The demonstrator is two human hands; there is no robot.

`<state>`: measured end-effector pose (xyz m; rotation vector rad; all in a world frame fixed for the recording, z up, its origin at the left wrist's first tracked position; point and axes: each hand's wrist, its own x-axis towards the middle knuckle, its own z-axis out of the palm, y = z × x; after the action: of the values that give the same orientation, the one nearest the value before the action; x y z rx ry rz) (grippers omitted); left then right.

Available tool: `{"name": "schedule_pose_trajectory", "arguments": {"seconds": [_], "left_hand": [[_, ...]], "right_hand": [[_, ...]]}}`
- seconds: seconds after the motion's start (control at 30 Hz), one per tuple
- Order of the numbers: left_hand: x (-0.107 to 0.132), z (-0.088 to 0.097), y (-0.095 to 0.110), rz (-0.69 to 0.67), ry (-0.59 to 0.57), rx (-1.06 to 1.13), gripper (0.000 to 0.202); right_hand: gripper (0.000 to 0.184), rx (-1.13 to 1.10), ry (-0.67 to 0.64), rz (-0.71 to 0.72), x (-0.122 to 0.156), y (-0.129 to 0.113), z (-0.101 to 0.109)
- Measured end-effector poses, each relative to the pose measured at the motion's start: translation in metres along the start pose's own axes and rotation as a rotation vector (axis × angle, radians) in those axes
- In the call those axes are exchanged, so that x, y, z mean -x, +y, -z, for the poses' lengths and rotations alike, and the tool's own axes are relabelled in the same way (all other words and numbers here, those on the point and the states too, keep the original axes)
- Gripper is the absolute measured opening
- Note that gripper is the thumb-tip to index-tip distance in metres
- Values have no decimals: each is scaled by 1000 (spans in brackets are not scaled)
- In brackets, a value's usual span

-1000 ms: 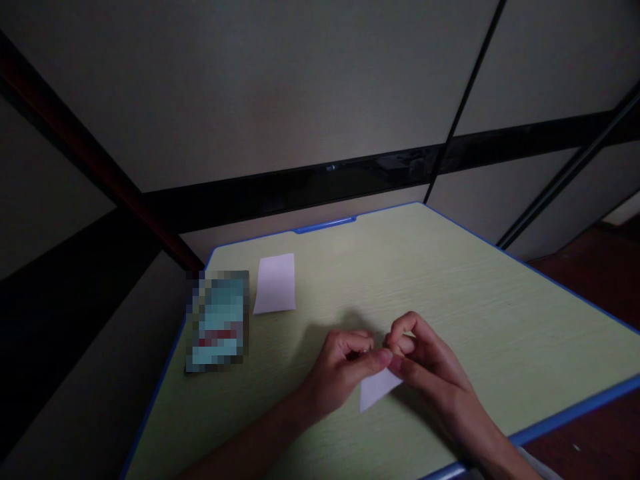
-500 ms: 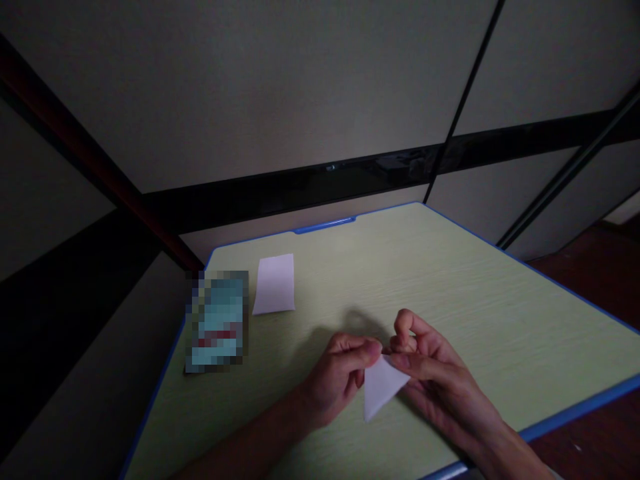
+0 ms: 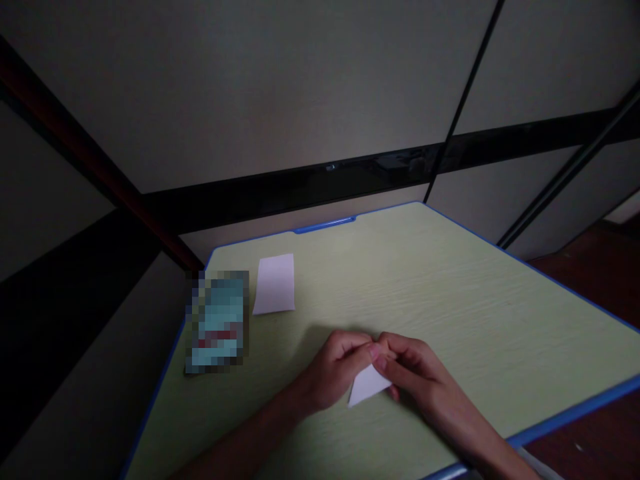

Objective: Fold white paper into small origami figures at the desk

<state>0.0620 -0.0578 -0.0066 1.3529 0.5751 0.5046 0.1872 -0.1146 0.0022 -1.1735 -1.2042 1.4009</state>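
Note:
A small folded white paper [image 3: 367, 386] with a pointed corner lies low over the pale green table [image 3: 490, 320], held between both hands. My left hand [image 3: 334, 371] pinches its upper edge with thumb and fingers closed. My right hand [image 3: 417, 375] grips the same edge from the right, fingers curled over it. The fingertips of both hands meet above the paper, and part of the paper is hidden under my right hand.
A second white paper sheet [image 3: 275, 284] lies flat at the back left of the table. A teal, blurred-out packet [image 3: 219, 321] sits at the left edge. The table has a blue rim [image 3: 565, 417]. Walls and dark beams stand behind.
The paper was lifted and tilted half a second ago, then brought down flatter toward the table. My right hand's fingers lowered and closed over it; both hands drew closer together.

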Motion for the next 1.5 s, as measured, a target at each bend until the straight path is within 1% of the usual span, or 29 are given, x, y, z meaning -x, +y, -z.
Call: {"name": "schedule_pose_trajectory", "arguments": {"seconds": [0.03, 0.1, 0.2, 0.33, 0.4, 0.47, 0.53, 0.6, 0.67, 0.73, 0.77, 0.83, 0.9, 1.03, 1.17, 1.23, 1.33, 1.37, 1.47, 1.5], "left_hand": [[1, 0, 1, -19, -14, -22, 38], [1, 0, 1, -51, -6, -28, 37], [2, -2, 0, -19, 34, 71, 39], [2, -8, 0, 78, 143, 282, 42], [2, -10, 2, 94, 217, 339, 41], [1, -10, 3, 101, 256, 359, 38], [-1, -9, 3, 102, 248, 371, 38], [-2, -7, 1, 69, 226, 417, 37], [-4, -6, 0, -5, 191, 505, 38], [-4, -5, 0, -64, 138, 574, 36], [-4, -5, 1, -70, 121, 601, 33], [-3, -4, 3, -38, 113, 650, 21], [-2, -4, 4, -1, 107, 680, 13], [-1, -5, 4, 9, 88, 662, 11], [-2, -5, 3, 6, 141, 643, 12], [-2, -4, 4, 6, 147, 605, 12], [-2, -3, 5, -7, 127, 528, 10], [-2, -3, 5, -14, 127, 509, 11], [-3, -2, 4, -46, 147, 474, 22], [-3, -3, 4, -53, 157, 456, 22]], "right_hand": [[32, -22, -10, -10, 0, 1, 1], [33, -80, -20, -17, -1, 3, 2], [36, -142, -15, -25, -2, 6, 2], [41, -155, 3, -19, -2, 7, 0], [46, -119, 26, -10, -1, 6, -2], [50, -58, 61, -8, 0, 5, -3], [51, -22, 98, -8, 1, 5, -3], [50, -51, 112, -2, 0, 6, -2], [48, -151, 97, -18, -1, 6, 0], [48, -295, 49, -53, -2, 6, 1], [48, -368, 30, -66, -3, 6, 2], [48, -479, 14, -75, -3, 6, 4], [46, -534, 31, -76, -3, 6, 4], [43, -547, 73, -91, -2, 6, 5], [44, -541, 85, -89, -2, 6, 4], [45, -534, 81, -92, -2, 5, 4], [44, -517, 87, -95, -2, 5, 4], [44, -509, 91, -96, -2, 5, 4], [45, -469, 100, -101, -2, 5, 4], [45, -448, 103, -102, -2, 5, 4]]}}
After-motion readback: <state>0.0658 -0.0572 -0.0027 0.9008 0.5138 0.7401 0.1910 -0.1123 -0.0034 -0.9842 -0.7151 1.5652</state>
